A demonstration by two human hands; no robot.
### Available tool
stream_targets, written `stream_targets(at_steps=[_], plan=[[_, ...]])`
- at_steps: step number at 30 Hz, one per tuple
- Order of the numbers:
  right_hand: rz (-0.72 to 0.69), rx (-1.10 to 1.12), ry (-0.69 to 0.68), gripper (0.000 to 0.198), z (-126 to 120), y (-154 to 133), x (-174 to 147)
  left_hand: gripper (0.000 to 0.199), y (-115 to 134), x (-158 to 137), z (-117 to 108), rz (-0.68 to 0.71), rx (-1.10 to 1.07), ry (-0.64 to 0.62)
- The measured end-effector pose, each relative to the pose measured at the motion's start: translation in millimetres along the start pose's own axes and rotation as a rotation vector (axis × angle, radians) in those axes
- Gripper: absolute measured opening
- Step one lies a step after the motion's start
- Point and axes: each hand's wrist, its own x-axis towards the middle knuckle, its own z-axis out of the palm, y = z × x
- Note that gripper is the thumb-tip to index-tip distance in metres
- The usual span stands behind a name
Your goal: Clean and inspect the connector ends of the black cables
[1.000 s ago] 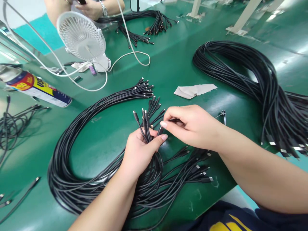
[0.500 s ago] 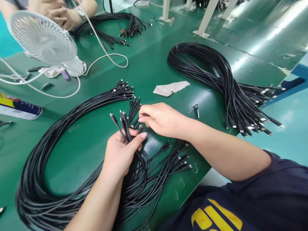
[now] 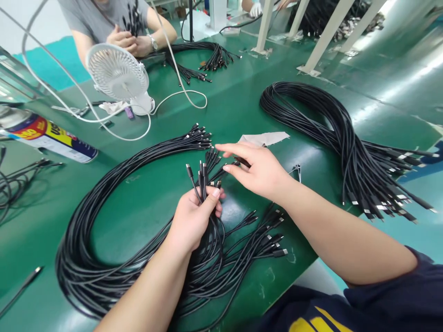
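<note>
My left hand (image 3: 195, 216) is closed around several black USB cables (image 3: 203, 175), their metal-tipped plugs sticking up above the fingers. Just right of them is my right hand (image 3: 254, 168), index finger and thumb stretched apart near more cable ends. A small dark object (image 3: 242, 162) is tucked in its curled fingers; its kind cannot be made out. The cables run down under my left forearm into a large looped bundle (image 3: 79, 221) on the green table. One group of plugs (image 3: 200, 136) lies beyond my hands, another (image 3: 273, 240) to the lower right.
A second cable bundle (image 3: 311, 103) lies at the right edge. Behind my right hand are a pale cloth strip (image 3: 270, 138) and a small metal clip-like piece (image 3: 297, 170). At left stand a white fan (image 3: 119, 71) and a spray can (image 3: 58, 140). A co-worker's hands (image 3: 126, 41) hold cables opposite.
My view has shifted, showing more on the left. My right index finger and thumb have spread apart and moved slightly off the cable ends. The left hand keeps its grip.
</note>
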Motion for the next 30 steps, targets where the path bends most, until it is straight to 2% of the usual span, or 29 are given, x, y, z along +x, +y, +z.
stream_targets(at_steps=[2, 5, 12, 17, 23, 30], plan=[[-0.030, 0.014, -0.013, 0.026, -0.1, 0.0, -0.1, 0.024, -0.4, 0.3, -0.8, -0.021, -0.024, -0.015], [-0.021, 0.050, -0.088, 0.015, -0.4, -3.0, -0.1, 0.025, -2.0, 1.0, -2.7, -0.054, -0.044, -0.030], [-0.036, 0.162, -0.263, 0.018, 0.4, -12.6, -3.4, 0.024, -5.4, 1.4, -6.2, -0.083, -0.057, -0.092], [-0.062, 0.155, -0.269, 0.018, 3.9, -10.0, -5.1, 0.025, -3.4, 0.4, -4.5, -0.085, -0.028, -0.107], [-0.067, 0.092, -0.284, 0.019, 0.0, -9.8, -3.0, 0.024, -0.6, -1.1, -1.7, -0.110, -0.060, -0.057], [-0.036, 0.092, -0.263, 0.018, -1.7, -5.1, -0.9, 0.020, -1.0, 1.2, -7.8, -0.216, -0.337, -0.042]])
